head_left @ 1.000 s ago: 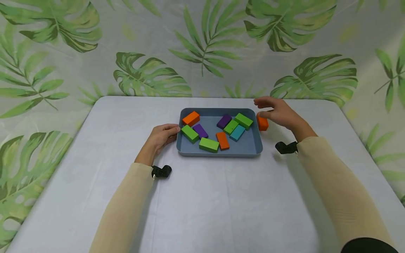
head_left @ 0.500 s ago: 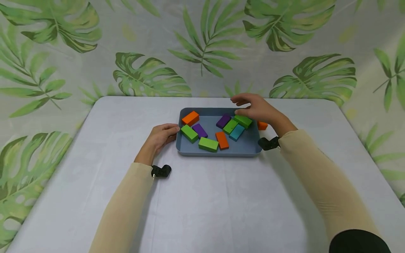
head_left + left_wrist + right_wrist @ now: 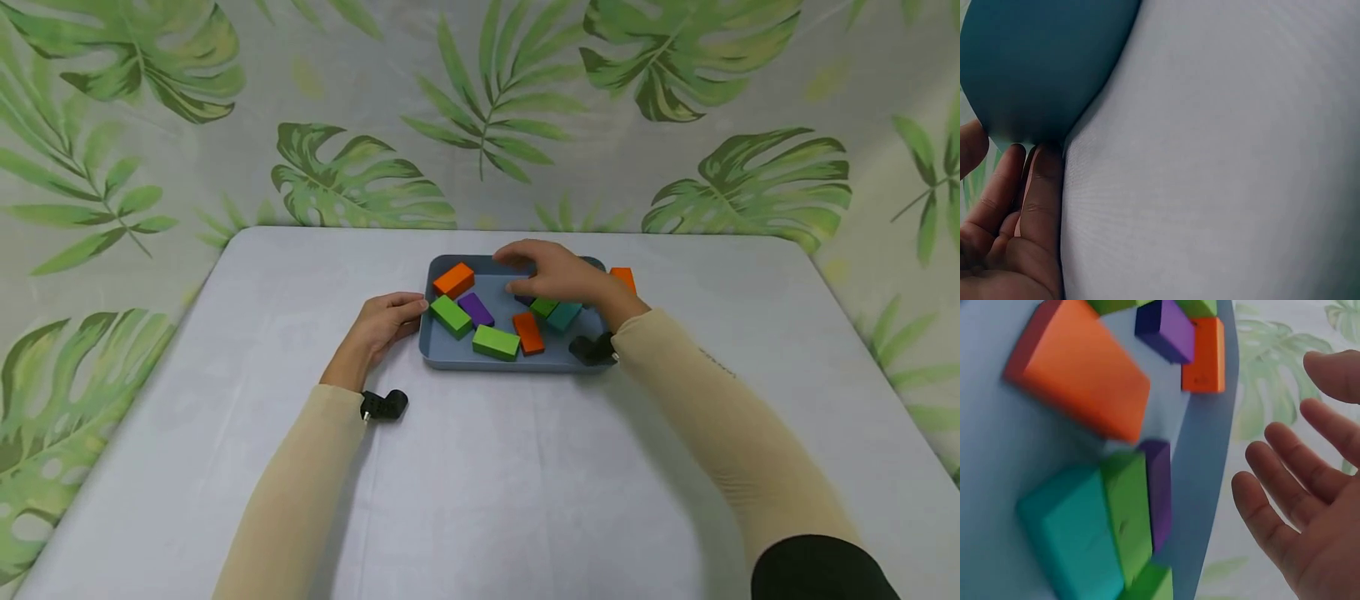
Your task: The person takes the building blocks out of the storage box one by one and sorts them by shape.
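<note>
My left hand (image 3: 384, 325) rests at the left end of the blue-grey tray (image 3: 480, 367). In the left wrist view its fairly straight fingertips (image 3: 1038, 187) touch the tray's outer wall (image 3: 1041, 69). My right hand (image 3: 558, 271) hovers over the tray's right half, holding nothing; the right wrist view shows its fingers (image 3: 1297, 487) spread. Beneath it, a teal block (image 3: 564, 317), a green block (image 3: 543, 308) and a purple block (image 3: 1159, 494) sit close together, partly hidden. In the left half lie an orange block (image 3: 453, 280), green blocks (image 3: 497, 342) and a purple block (image 3: 476, 309).
One orange block (image 3: 623, 278) stands outside the tray, just past its right end, partly behind my right wrist. Another orange block (image 3: 528, 333) lies near the tray's middle. A white cloth (image 3: 480, 483) covers the table, and a leaf-print sheet (image 3: 495, 108) hangs behind.
My right hand has moved left from beside the outside orange block to above the blocks in the tray. My left hand and the blocks stay where they were.
</note>
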Demonstrator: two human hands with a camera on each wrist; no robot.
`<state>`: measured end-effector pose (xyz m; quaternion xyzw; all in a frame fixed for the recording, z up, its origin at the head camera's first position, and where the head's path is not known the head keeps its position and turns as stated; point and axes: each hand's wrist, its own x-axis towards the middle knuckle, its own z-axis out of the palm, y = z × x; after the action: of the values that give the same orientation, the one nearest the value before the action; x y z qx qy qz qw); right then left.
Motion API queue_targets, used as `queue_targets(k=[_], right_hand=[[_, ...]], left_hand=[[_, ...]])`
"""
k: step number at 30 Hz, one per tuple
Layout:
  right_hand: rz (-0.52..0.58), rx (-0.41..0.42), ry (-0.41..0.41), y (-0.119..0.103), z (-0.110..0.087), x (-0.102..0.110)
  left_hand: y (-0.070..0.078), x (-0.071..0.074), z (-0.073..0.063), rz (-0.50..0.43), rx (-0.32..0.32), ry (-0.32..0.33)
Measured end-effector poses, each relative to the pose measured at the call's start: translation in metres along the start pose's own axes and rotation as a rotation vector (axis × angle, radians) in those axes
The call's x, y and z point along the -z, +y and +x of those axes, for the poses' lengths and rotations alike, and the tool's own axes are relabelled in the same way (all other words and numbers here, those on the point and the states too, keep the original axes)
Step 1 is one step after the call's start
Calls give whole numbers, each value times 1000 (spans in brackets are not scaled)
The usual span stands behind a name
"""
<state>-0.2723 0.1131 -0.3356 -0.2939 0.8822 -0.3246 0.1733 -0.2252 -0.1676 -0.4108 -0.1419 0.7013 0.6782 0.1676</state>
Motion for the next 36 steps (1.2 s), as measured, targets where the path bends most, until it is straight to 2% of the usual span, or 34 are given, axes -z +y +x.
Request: queue_targets(k=[6,12,18,27,36], right_hand=[[-47,-9,19,-9,27,-13],[-39,-59,13,-15,48,-29],[-20,-110,48,-19,64,-43],[-57,-160,89,-28,78,-56],[18,-172,95,-30,79,-65]], left_hand=[[-2,-1,2,-2,-7,1],[-3,-1,2,-17,-12,-4],[-3,0,2,-12,-13,-7],[-1,1,0,-3,-29,-16],[-4,3,2,-2,-33,-39]])
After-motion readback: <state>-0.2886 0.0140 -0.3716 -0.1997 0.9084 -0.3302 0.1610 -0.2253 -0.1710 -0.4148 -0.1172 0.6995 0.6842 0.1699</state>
